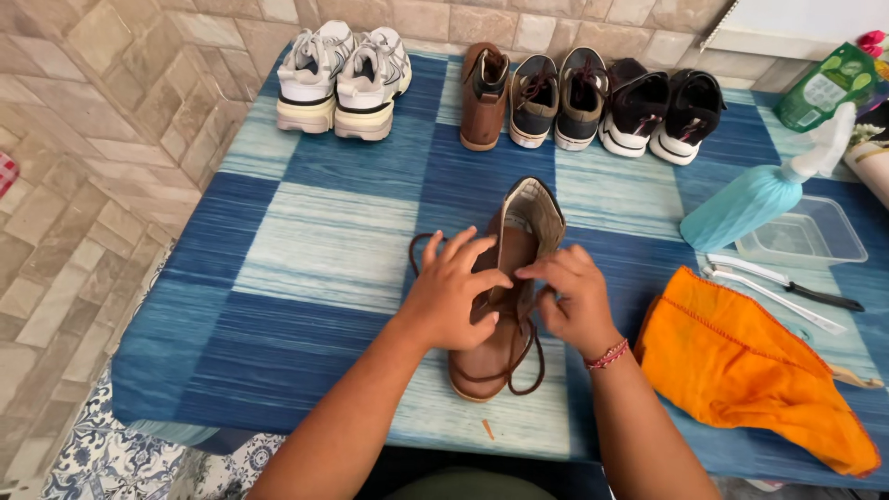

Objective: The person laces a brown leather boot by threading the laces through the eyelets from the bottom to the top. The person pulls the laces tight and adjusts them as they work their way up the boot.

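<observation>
Plainly, both hands worked the laces of a brown boot [515, 278] at the table's [306, 231] middle.
Left hand [451, 292] lay spread on the upper; right hand [574, 296] pinched a lace [519, 366], whose slack loops could have knotted.

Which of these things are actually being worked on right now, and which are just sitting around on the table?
In hand:
brown boot, under both hands
its brown lace, loose
left hand
right hand

Lying about:
white sneakers
second brown boot
grey shoes
black shoes
orange cloth
spray bottle
clear tub
brushes
</observation>
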